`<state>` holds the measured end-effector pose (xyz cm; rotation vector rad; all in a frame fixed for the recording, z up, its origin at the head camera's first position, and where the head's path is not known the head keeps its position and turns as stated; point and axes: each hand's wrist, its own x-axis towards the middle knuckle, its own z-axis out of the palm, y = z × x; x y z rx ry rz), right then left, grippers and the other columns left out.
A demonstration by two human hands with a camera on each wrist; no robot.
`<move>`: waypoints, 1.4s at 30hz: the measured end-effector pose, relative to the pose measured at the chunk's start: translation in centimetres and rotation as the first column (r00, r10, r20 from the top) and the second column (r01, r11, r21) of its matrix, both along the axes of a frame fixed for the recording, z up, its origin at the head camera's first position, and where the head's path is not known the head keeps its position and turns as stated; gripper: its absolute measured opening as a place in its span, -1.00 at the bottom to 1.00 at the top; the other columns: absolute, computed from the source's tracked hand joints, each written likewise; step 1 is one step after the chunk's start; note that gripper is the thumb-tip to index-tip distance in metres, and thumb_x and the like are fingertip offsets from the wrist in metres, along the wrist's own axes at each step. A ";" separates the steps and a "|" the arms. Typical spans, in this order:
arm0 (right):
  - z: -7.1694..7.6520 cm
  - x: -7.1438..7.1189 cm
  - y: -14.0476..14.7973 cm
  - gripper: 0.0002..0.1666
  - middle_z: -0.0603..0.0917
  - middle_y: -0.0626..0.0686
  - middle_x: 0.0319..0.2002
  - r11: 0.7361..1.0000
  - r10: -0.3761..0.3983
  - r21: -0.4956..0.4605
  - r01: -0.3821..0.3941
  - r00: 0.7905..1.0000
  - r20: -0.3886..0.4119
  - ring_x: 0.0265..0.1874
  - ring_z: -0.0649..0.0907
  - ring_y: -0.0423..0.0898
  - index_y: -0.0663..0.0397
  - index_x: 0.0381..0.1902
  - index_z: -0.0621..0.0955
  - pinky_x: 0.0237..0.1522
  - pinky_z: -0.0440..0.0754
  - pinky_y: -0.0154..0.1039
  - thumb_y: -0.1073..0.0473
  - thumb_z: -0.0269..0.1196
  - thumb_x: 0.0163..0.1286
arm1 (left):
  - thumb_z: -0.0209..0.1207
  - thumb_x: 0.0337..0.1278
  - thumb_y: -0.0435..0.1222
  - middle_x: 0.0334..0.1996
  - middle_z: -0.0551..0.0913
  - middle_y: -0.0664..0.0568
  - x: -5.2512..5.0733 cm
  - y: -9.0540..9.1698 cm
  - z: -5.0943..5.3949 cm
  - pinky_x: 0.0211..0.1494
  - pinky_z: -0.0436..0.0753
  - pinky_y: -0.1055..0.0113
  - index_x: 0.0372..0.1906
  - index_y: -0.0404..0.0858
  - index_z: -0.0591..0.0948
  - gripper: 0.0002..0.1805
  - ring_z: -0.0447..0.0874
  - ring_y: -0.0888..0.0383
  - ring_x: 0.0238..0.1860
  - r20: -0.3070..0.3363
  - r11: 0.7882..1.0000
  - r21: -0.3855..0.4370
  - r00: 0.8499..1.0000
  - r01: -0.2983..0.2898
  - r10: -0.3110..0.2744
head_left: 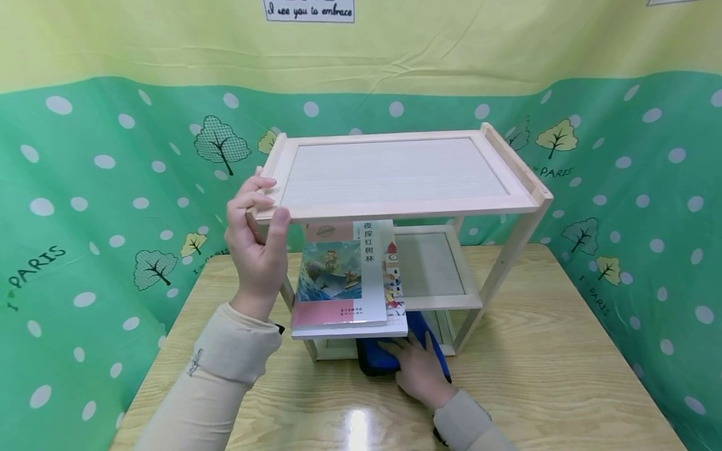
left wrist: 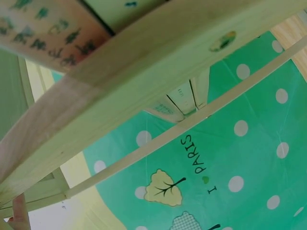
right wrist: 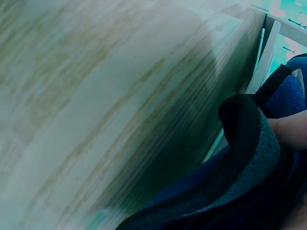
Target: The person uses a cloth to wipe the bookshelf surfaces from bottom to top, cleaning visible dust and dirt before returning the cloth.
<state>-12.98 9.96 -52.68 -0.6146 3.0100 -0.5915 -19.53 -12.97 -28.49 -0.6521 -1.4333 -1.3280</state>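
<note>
A small pale wooden shelf rack stands on the table. My left hand grips its top left corner, thumb on the front and fingers over the side; a fingertip shows in the left wrist view. Low at the front, my right hand holds a pair of blue slippers with black edging, partly inside the bottom level. In the right wrist view a digit lies against the fuzzy lining of a slipper. The books above hide part of the pair.
Two stacked books lie on the middle shelf, jutting past its front edge. Wood-grain table surrounds the rack. A green and yellow patterned cloth hangs behind and at both sides.
</note>
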 end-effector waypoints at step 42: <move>-0.2 -0.3 1.6 -0.26 0.51 0.15 0.33 0.992 -0.125 0.037 0.125 0.992 0.011 0.46 0.26 0.31 -0.06 0.22 0.61 0.39 0.08 0.55 0.46 0.15 0.02 | 0.18 0.21 -0.04 -0.01 0.60 0.05 -0.1 0.0 0.1 0.57 0.28 -0.02 -0.30 -0.57 0.32 -0.41 0.52 -0.07 0.21 0.002 1.000 -0.003 1.000 0.010 -0.010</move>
